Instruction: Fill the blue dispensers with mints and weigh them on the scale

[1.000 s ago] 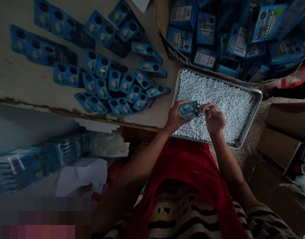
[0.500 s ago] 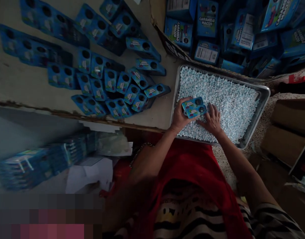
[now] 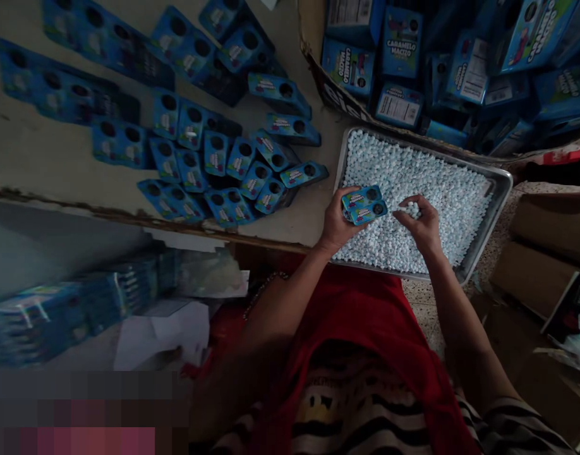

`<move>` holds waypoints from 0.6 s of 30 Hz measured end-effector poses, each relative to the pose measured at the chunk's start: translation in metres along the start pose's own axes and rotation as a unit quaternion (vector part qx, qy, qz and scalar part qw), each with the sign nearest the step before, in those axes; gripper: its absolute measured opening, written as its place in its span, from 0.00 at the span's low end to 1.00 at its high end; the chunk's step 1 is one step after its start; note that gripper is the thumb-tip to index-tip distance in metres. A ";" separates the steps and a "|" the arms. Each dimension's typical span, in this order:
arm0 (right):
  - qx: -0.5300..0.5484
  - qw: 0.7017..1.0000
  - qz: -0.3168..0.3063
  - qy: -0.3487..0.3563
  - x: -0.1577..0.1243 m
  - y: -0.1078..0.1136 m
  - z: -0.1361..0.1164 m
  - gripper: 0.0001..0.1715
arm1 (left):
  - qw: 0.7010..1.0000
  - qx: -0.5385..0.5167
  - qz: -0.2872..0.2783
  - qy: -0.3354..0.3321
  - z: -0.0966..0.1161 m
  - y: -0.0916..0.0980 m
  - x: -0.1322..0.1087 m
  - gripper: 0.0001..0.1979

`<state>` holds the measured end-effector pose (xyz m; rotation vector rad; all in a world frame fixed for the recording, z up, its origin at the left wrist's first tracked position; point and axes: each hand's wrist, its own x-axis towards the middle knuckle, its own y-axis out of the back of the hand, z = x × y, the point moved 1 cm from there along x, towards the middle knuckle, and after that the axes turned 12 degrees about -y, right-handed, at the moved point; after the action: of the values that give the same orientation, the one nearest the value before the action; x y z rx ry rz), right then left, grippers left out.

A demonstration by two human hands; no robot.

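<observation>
My left hand (image 3: pixel 336 222) grips two small blue candy boxes (image 3: pixel 364 205), each with a round hole, held over a metal tray (image 3: pixel 484 239) full of small pale blue-white candies (image 3: pixel 436 189). Just to the right of the boxes, my right hand (image 3: pixel 420 226) has its fingers curled in a pinch on a few candies lifted from the heap.
Many small blue boxes (image 3: pixel 214 158) lie spread on the table to the left. A big cardboard carton (image 3: pixel 328 95) of larger blue packages stands behind the tray. Stacked blue packs (image 3: pixel 57 313) and white paper (image 3: pixel 162 332) lie lower left. Brown cartons (image 3: pixel 546 253) sit at right.
My right hand, flat on the candies half a second ago, has curled up and lifted a pinch of them. The left hand has kept the two boxes nearly still.
</observation>
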<state>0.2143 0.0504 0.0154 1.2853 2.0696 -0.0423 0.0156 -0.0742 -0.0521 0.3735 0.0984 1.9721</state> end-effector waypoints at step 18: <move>-0.197 0.976 -0.082 0.040 0.011 -0.020 -0.056 0.21 | 0.965 0.087 -0.236 0.077 0.018 0.036 0.039 0.39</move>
<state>0.1658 0.0690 0.0453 0.8857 2.1129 0.3357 -0.0254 -0.0555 -0.0184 0.2770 0.4248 1.5201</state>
